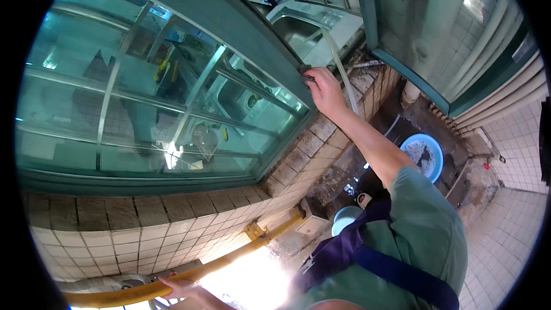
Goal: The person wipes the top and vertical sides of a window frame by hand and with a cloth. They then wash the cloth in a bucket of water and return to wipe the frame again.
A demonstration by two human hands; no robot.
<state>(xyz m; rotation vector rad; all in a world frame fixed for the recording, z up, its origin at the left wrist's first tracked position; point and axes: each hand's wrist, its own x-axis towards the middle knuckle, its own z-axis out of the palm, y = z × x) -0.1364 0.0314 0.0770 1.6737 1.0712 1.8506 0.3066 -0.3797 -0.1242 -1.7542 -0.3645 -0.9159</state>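
My right hand (326, 90) reaches up to the green window frame (281, 51). Its fingers are closed around a small dark thing (307, 77) pressed to the frame's edge; what it is I cannot make out. Low on the left, my left hand (182, 289) grips a thick yellow pipe (132, 295) that runs along the tiled wall. Glass panes (155, 86) with metal bars behind them fill the left side, between the two hands.
Through the opening a steel sink (295, 30) shows, with a pale hose (338, 60) hanging over the tiled sill (298, 158). Another green-framed pane (436, 40) stands at the right. Below, a blue basin (439, 158) of sudsy water and a second light-blue basin (342, 218) rest on wet ground.
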